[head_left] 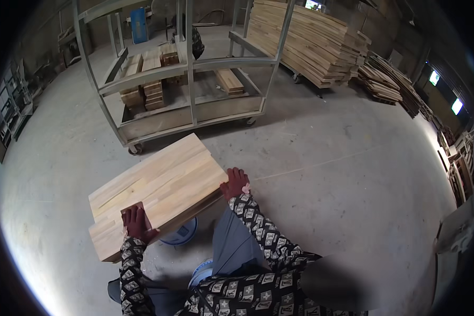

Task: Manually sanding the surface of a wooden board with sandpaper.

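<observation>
Pale rectangular wooden boards (163,181) (unevenly stacked), maroon-gloved left hand (137,222) spread atop, maroon-gloved right hand (236,183) touching corner, grip unclear

grey floor (321,137) | on it: wheeled metal rack (190,71), round blue bucket (184,234)

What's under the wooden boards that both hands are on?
Part of a blue bucket shows below their near edge. The boards cover the rest, so whether they sit on it can't be seen.

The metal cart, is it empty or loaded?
Partly loaded: stacked wooden boards lie low inside the metal cart, with gaps between them.
</observation>
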### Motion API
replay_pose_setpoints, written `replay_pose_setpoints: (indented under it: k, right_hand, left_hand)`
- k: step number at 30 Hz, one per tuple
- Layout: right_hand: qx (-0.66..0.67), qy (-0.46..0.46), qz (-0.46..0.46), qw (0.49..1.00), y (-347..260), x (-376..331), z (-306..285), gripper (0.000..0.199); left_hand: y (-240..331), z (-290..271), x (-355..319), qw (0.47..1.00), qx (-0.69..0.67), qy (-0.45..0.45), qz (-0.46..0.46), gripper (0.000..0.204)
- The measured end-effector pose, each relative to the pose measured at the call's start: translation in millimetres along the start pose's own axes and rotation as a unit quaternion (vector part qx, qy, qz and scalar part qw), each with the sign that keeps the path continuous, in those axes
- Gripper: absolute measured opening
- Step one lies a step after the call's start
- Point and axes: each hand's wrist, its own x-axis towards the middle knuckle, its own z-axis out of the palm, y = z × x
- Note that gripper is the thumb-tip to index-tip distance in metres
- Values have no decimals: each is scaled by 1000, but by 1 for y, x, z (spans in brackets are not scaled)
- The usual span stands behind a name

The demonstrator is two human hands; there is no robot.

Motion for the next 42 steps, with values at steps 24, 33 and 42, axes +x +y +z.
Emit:
replay_pose_setpoints:
  k: [24, 33, 42]
  right_hand:
    - [81, 15, 124, 989, -13, -8, 17, 62]
    - [107, 132, 26, 985, 5, -9, 39, 64]
    - [-106, 15, 154, 982, -39, 13, 31, 32]
  left_hand:
    - [123, 151, 81, 964, 4, 240, 115, 64]
    - [54, 55, -10, 989, 47, 131, -49, 59]
    - [-13, 39, -70, 914, 159, 153, -341, 58]
